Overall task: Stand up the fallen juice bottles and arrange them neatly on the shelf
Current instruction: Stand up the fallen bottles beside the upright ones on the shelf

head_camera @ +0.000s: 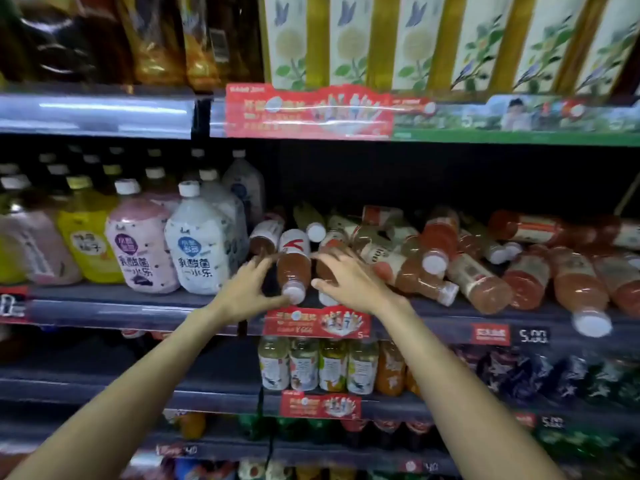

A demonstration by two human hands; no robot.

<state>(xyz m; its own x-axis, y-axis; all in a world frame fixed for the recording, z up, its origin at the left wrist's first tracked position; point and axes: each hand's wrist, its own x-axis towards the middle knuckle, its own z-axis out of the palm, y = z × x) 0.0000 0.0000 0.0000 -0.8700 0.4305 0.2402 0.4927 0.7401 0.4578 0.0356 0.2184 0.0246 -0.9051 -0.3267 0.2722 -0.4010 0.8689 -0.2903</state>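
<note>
The white jug [204, 244] carries 乳酸菌 and 小乐 in dark characters under a blue round badge — the pink jug [138, 247] beside it bears the same lines under a purple badge. A black price tag [534, 336] on the middle shelf edge [138, 308] reads 5.00, and another tag [553, 422] on the shelf edge below reads 5.00 too. The red promotional strips are too blurred to read.

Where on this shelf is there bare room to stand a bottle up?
Bare shelf shows only at the front, between the white-blue bottle and the fallen bottle by the left hand. Right of the right hand, the pile of fallen bottles crowds everything.
</note>
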